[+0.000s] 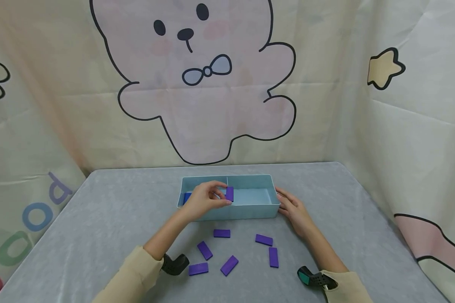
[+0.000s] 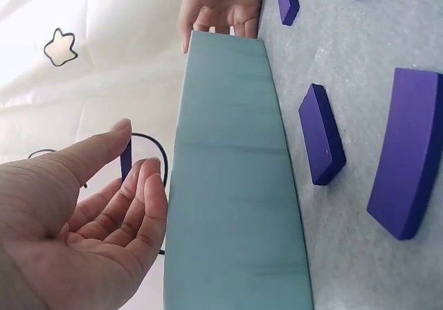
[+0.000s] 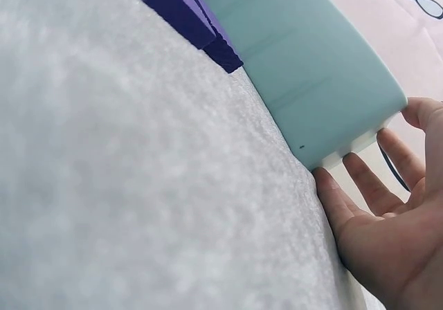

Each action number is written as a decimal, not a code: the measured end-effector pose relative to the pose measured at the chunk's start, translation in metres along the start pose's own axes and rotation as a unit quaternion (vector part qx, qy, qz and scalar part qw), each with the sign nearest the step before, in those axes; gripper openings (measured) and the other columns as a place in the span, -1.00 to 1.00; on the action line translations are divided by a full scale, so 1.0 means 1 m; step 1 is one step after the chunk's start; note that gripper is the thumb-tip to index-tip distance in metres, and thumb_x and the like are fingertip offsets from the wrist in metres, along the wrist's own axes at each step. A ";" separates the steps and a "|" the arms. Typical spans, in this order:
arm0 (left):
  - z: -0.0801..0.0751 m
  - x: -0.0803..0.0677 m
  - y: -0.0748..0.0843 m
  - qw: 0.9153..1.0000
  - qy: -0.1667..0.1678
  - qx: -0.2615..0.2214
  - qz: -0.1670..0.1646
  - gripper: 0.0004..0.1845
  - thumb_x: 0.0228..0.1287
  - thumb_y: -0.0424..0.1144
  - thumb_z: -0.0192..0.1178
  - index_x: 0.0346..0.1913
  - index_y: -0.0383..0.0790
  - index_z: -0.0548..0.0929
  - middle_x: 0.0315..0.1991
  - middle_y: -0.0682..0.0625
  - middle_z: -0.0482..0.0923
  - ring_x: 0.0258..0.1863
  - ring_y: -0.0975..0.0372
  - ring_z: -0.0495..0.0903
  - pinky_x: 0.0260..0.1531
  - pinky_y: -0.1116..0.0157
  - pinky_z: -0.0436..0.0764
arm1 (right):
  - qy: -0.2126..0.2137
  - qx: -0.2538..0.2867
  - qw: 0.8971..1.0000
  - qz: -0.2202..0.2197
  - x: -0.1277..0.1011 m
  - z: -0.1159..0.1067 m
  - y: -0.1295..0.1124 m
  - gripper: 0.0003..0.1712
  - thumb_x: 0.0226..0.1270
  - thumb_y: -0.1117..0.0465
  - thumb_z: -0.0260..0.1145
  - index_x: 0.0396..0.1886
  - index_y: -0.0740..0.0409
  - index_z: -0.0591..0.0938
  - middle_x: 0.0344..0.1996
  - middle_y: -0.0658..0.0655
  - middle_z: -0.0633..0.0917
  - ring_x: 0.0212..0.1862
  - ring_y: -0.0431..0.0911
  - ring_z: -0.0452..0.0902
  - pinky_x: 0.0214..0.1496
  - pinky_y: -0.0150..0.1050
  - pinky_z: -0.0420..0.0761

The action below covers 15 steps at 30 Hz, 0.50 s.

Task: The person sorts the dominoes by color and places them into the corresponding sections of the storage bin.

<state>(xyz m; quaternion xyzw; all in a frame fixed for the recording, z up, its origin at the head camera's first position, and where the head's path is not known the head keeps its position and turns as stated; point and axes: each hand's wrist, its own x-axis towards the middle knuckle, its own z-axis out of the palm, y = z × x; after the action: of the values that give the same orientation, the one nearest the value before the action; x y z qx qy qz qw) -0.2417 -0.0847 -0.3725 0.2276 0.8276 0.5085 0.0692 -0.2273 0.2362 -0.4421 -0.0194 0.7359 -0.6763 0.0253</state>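
Observation:
My left hand [image 1: 206,198] is over the light blue box [image 1: 231,212], pinching a small purple block [image 1: 229,194] between thumb and fingers. The left wrist view shows that block edge-on as a thin strip [image 2: 126,162] above the rim. At the box's right end, my right hand [image 1: 295,212] touches the end wall with extended fingertips. Its thumb [image 3: 420,111] lies by the upper corner. A divider [image 1: 227,181] splits the box in two. Inside the left compartment a blue block [image 1: 187,197] shows, partly hidden by the left hand.
Several purple blocks lie scattered on the grey cloth-covered table [image 1: 129,210] in front of the box, among them one block [image 1: 221,233] close to its front wall and another block [image 1: 273,257] toward the right. A printed curtain [image 1: 314,126] hangs behind the table.

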 end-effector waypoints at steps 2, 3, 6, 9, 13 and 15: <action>0.002 0.002 0.001 1.000 0.000 0.001 0.000 -0.47 0.32 -0.25 0.49 0.28 -0.38 0.63 -0.24 -0.06 0.75 -0.32 0.28 0.68 -0.32 0.36 0.64 | 0.000 -0.003 1.000 0.000 0.000 0.000 -0.001 -0.35 0.77 0.06 0.02 0.64 0.29 0.26 0.61 0.33 0.29 0.15 -0.28 0.62 0.14 -0.48 0.62; 0.003 0.003 0.001 1.000 0.000 0.001 0.000 -0.47 0.32 -0.25 0.49 0.28 -0.38 0.64 -0.25 -0.06 0.75 -0.31 0.27 0.69 -0.32 0.36 0.63 | 0.001 -0.004 1.000 0.001 0.000 0.000 -0.001 -0.35 0.77 0.06 0.02 0.64 0.29 0.26 0.61 0.33 0.29 0.15 -0.28 0.62 0.13 -0.49 0.61; 0.007 0.007 0.002 1.000 0.000 0.002 0.001 -0.48 0.33 -0.26 0.49 0.28 -0.37 0.64 -0.23 -0.07 0.75 -0.29 0.26 0.70 -0.32 0.36 0.65 | 0.003 -0.004 1.000 0.002 -0.001 0.000 -0.001 -0.35 0.77 0.06 0.01 0.64 0.30 0.26 0.60 0.34 0.29 0.15 -0.28 0.62 0.13 -0.48 0.62; 0.010 0.010 0.003 1.000 0.000 0.004 0.000 -0.49 0.33 -0.27 0.48 0.28 -0.37 0.64 -0.23 -0.07 0.76 -0.30 0.26 0.70 -0.31 0.35 0.68 | 0.003 -0.004 1.000 0.003 -0.001 0.000 -0.001 -0.36 0.77 0.07 0.01 0.64 0.31 0.25 0.60 0.34 0.29 0.15 -0.29 0.62 0.13 -0.49 0.61; 0.015 0.016 0.004 1.000 -0.001 0.001 -0.001 -0.49 0.34 -0.27 0.48 0.28 -0.38 0.64 -0.23 -0.08 0.76 -0.30 0.26 0.71 -0.28 0.31 0.73 | 0.003 -0.002 1.000 0.003 -0.001 0.001 -0.001 -0.36 0.77 0.07 0.00 0.64 0.31 0.25 0.61 0.34 0.28 0.14 -0.32 0.62 0.13 -0.49 0.61; 0.016 0.018 0.005 1.000 -0.002 -0.001 -0.002 -0.49 0.34 -0.26 0.48 0.29 -0.37 0.64 -0.22 -0.08 0.76 -0.30 0.26 0.72 -0.29 0.31 0.73 | 0.002 -0.001 1.000 0.003 -0.001 0.001 -0.001 -0.36 0.77 0.08 0.00 0.64 0.31 0.25 0.61 0.34 0.28 0.13 -0.34 0.62 0.13 -0.50 0.61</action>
<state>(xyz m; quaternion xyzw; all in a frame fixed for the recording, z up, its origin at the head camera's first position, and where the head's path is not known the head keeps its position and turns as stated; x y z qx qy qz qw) -0.2503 -0.0614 -0.3736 0.2269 0.8274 0.5086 0.0722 -0.2262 0.2353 -0.4412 -0.0158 0.7366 -0.6757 0.0257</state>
